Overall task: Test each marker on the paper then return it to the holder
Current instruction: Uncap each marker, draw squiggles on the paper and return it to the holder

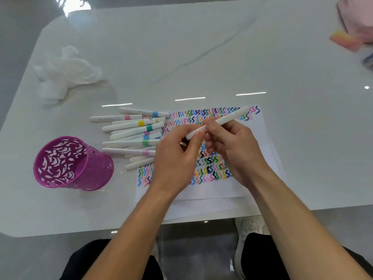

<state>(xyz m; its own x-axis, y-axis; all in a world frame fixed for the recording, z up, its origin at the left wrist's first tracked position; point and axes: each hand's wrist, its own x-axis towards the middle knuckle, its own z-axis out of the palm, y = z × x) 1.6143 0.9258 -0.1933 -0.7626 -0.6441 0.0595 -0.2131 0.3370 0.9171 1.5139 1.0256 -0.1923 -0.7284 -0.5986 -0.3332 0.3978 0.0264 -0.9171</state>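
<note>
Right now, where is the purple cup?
The purple cup stands on the table's left side, just left of the marker pile, apparently empty.

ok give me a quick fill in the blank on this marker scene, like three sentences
1. The holder standing left of the paper is ____ in colour.
2. The white marker over the paper is gripped by ____ hands, left hand and right hand.
3. The loose markers lie on the table between the holder and the ____.

Missing words: purple; both; paper
</note>
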